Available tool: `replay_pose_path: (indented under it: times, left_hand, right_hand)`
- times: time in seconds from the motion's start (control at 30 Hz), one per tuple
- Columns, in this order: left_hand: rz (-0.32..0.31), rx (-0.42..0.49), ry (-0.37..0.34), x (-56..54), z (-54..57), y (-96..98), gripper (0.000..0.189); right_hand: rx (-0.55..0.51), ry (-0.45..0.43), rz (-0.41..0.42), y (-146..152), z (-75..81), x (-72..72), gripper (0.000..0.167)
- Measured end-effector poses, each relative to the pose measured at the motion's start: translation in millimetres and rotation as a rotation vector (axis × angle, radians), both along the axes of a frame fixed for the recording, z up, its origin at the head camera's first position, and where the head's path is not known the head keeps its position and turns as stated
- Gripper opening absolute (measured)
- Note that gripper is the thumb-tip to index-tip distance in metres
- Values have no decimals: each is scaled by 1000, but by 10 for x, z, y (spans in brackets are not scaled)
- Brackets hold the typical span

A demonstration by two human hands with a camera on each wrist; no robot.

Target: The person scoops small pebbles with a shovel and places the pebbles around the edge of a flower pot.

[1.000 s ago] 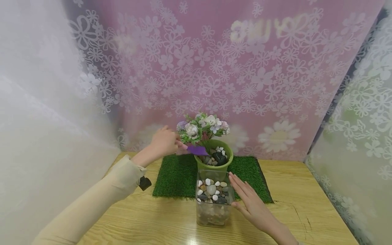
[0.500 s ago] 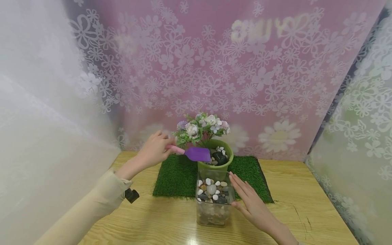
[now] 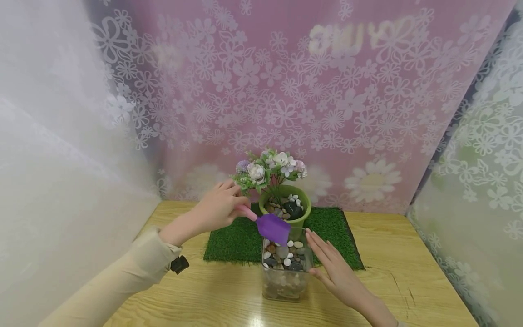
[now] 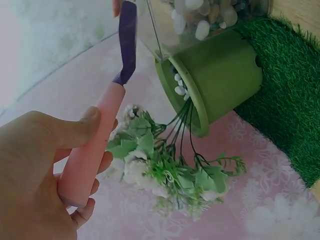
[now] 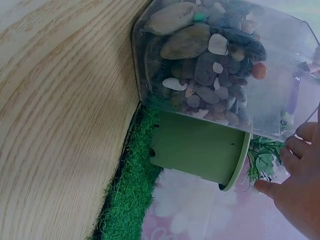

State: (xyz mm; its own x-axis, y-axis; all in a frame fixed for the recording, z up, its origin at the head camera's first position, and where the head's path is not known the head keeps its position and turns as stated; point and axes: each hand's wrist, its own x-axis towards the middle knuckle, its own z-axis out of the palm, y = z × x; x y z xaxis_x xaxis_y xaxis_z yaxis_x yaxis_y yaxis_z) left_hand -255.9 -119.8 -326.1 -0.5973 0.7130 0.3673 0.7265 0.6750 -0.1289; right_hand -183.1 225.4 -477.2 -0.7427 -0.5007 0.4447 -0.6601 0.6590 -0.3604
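Note:
My left hand (image 3: 220,206) grips the pink handle of a small trowel (image 3: 273,228) with a purple blade. In the left wrist view its thumb lies along the handle (image 4: 92,145). The blade hangs tilted over the far part of a clear square container (image 3: 282,288) with pebbles (image 3: 288,262) in it. No stones show on the blade. With straight fingers, my right hand (image 3: 335,272) touches the container's right rim. Behind the container stands a green flowerpot (image 3: 307,211), holding stones, a large black one among them, and artificial white and purple flowers (image 3: 256,173).
The pot stands on a mat of artificial grass (image 3: 333,238), laid on a wooden table (image 3: 204,295). Pale curtains hang at both sides, and a pink flowered curtain (image 3: 245,91) closes off the back. A black wrist strap piece (image 3: 179,265) hangs below the left sleeve.
My left hand has drawn the trowel out of the pot and brought its blade toward me, over the container. My right hand has stayed at the container's rim.

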Motion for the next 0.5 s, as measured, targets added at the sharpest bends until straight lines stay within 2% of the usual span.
replay_pose_path:
  times: [0.27, 0.5]
  left_hand:
    - [-50, -87, 118, 42, 54, 169, 10]
    - [-63, -234, 234, 95, 212, 311, 8]
  right_hand:
    - [6, 24, 8, 14, -23, -12, 85]
    - [7, 17, 7, 14, -6, 0, 86]
